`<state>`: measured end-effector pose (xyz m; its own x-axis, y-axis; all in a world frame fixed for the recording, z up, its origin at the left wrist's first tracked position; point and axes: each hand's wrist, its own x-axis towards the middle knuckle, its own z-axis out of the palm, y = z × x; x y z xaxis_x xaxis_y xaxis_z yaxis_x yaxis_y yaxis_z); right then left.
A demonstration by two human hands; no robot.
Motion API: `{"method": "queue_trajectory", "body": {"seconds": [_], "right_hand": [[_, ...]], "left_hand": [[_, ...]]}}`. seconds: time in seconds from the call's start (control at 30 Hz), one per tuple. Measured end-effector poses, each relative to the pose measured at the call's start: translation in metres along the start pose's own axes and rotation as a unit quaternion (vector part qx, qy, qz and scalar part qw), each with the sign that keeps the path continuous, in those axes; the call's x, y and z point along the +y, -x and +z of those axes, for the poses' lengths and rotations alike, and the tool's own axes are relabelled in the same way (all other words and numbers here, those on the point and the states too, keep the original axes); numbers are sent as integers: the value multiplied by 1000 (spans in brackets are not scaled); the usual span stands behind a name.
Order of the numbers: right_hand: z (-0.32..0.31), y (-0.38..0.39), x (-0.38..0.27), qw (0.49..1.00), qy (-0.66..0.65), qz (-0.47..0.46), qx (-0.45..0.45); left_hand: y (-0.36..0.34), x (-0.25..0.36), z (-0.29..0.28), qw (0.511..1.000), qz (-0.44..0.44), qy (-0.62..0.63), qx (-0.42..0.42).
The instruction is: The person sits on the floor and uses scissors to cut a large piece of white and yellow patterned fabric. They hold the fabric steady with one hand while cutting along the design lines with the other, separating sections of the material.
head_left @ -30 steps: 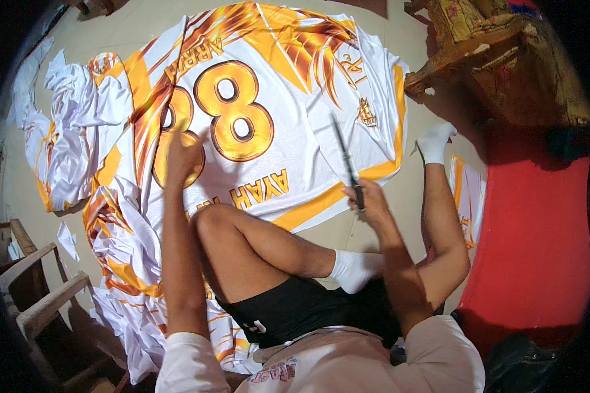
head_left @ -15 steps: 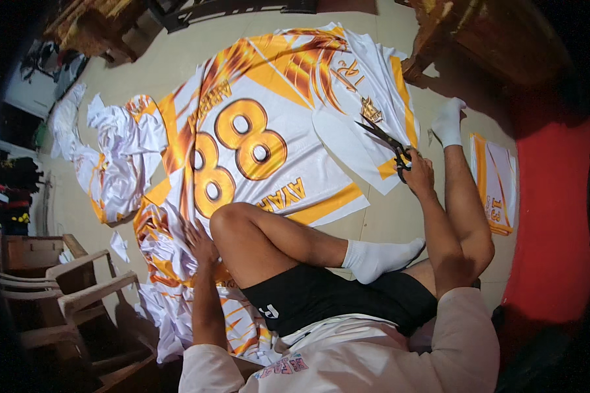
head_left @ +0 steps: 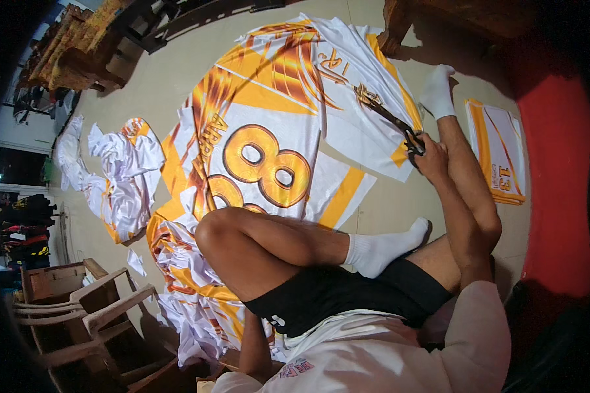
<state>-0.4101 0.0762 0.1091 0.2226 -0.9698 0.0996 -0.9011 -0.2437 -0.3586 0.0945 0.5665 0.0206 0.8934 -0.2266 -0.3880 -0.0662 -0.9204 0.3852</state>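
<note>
My right hand (head_left: 432,159) is closed round the dark handles of a pair of scissors (head_left: 394,120). Their blades look nearly together and lie over a white and orange printed fabric panel (head_left: 380,72). Just beneath them is a white piece with an orange end (head_left: 357,141). A larger jersey panel (head_left: 249,111) with big orange numerals spreads to the left of these. My left forearm (head_left: 254,350) passes down behind my bent left leg, which hides the hand and its fingers. Crumpled printed fabric (head_left: 183,268) lies beside that leg.
A heap of white and orange fabric (head_left: 128,157) lies to the left, with a small white scrap (head_left: 136,262) near wooden chairs (head_left: 88,314). Folded printed fabric (head_left: 499,150) rests right of my right foot. Wooden furniture (head_left: 400,26) stands at the far side; red cloth (head_left: 554,196) borders the right.
My left hand has left the crumpled fabric and gone behind my leg. The scissors' blades have come closer together. The large panel's lower part now lies differently, its lower numeral more covered.
</note>
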Motion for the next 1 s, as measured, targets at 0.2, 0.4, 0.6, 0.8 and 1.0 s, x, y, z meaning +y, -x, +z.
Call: {"method": "queue_trajectory", "body": {"seconds": [0.2, 0.4, 0.6, 0.8, 1.0], "right_hand": [[3, 48, -99, 927, -264, 91, -249], [40, 63, -138, 981, -86, -103, -138], [49, 81, -127, 969, -16, -141, -203], [-10, 117, -89, 961, 29, -61, -270], [-10, 113, -91, 950, -106, -17, -295]], "left_hand": [[-146, 151, -78, 930, 330, 98, 125], [-220, 290, -8, 854, 489, -177, -6], [-278, 252, 28, 828, 459, -321, 23], [-257, 255, 54, 844, 453, -287, -23], [-235, 248, 20, 860, 423, -282, -34]]}}
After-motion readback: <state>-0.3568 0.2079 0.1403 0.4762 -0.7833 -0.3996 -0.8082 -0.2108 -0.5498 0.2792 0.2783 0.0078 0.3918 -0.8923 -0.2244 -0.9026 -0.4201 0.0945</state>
